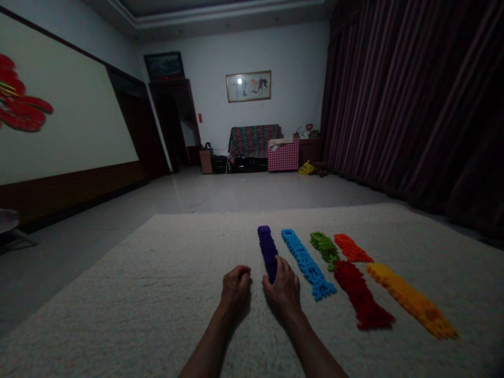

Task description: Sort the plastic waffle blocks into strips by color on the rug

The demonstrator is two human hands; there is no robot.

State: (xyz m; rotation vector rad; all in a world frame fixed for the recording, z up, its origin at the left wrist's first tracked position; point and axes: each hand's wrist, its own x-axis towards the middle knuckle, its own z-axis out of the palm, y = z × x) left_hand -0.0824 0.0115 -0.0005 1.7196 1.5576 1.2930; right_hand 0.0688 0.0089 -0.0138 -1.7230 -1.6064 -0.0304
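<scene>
A long row of small purple interlocking pieces (267,244) lies on the pale mat. My right hand (284,286) is at its near end, with the thumb and fingers closed around the last pieces and partly covering them. Just left of that end, my left hand (235,286) rests low over the mat with its fingers curled in. Whatever it may hold is hidden. To the right of my right hand runs a row of light blue pieces (305,260), its near end wider than the rest.
Farther right lie green pieces (325,247), orange pieces (350,248), dark red pieces (360,294) and yellow pieces (411,296) in clusters. The textured mat (157,273) covers the near surface. Beyond it are a tiled floor (252,194), a cloth-covered sofa (254,142) and dark curtains (386,100).
</scene>
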